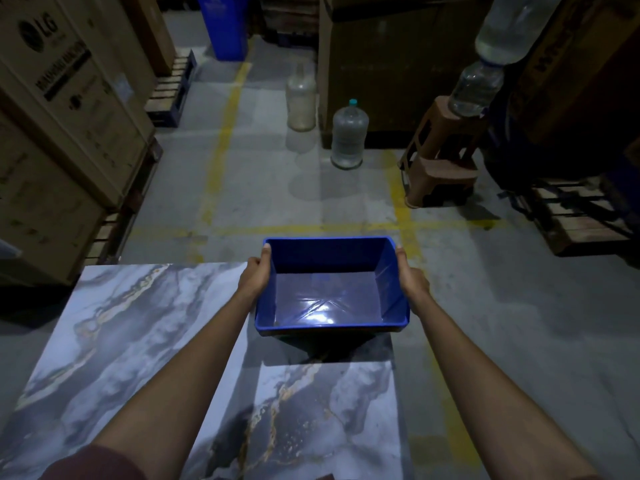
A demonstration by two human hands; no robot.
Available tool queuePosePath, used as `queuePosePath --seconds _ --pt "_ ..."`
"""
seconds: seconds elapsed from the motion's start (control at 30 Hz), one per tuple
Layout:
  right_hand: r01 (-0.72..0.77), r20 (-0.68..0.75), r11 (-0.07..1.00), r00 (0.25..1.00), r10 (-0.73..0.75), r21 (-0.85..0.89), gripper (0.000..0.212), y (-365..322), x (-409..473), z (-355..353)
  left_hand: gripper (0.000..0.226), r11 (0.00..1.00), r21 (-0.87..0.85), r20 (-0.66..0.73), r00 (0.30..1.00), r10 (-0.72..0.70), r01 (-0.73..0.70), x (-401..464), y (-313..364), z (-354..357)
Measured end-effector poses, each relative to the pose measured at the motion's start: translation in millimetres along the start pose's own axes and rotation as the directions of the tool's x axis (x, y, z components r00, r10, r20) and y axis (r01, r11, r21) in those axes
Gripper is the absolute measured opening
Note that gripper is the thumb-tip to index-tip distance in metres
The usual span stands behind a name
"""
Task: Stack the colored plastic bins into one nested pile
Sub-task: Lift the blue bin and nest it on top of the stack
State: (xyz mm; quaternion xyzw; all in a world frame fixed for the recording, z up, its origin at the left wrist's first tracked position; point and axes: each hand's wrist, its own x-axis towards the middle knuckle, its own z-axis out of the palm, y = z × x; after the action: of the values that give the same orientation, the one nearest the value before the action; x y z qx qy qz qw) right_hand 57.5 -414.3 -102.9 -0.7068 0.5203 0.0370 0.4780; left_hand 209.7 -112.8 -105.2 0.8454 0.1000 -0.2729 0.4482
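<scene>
- While I watch from the head view, both of my hands clasp one blue bin (330, 285): the left hand (255, 275) grips its left wall, thumb laid along the rim, and the right hand (410, 277) grips its right wall the same way.
- Each grip is closed on the blue bin, the open top facing up between my wrists, the inside bare and glossy.
- That bin sits at the far right part of the marbled desk (138, 341); its far end reaches past the desk's far edge, over the grey floor (519, 306).
- Whether its base touches the desk or hangs just above, I cannot tell; a dark shadow lies under its near edge.
- Left of the bin, the desk top is open; to the right, the desk edge runs just beside my right forearm, with floor beyond.
- Far off stand two big water jugs (349, 136), a brown stool (441, 157), cardboard boxes (62, 109) at left and pallets (581, 220) at right, all well apart from the bin.
- My fingers under the bin walls are hidden, and the dim light blurs the far corners.
</scene>
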Motion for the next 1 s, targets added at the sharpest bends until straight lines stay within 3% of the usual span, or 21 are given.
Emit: queuePosePath --seconds 0.07,0.2,0.5,0.73,0.87,1.0 --pt "0.016 0.006 0.999 1.0 -0.016 -0.041 0.103 -3 0 1 0.08 0.997 0.058 -0.02 0.999 0.048 -0.046 2 4 3" --pt "0.012 -0.033 0.998 0.999 -0.014 -0.062 0.098 2 4 6 0.094 0.991 0.122 -0.055 0.997 0.062 -0.055 12 -2 7" --pt "-0.027 -0.119 0.99 0.993 0.011 -0.136 0.104 2 7 12 0.073 0.982 0.175 -0.085 0.992 0.09 -0.073 23 -8 9" --pt "0.001 -0.174 0.982 0.984 -0.034 -0.187 0.09 5 16 13 0.078 0.974 0.198 -0.097 0.987 0.127 -0.106 27 -11 11" --pt "-0.008 -0.172 0.986 0.985 -0.021 -0.169 0.095 6 15 14 0.08 0.972 0.212 -0.103 0.987 0.121 -0.097 27 -11 10" --pt "-0.022 -0.127 0.992 0.992 0.006 -0.123 0.1 4 11 12 0.096 0.967 0.243 -0.079 0.992 0.101 -0.079 24 -10 6"
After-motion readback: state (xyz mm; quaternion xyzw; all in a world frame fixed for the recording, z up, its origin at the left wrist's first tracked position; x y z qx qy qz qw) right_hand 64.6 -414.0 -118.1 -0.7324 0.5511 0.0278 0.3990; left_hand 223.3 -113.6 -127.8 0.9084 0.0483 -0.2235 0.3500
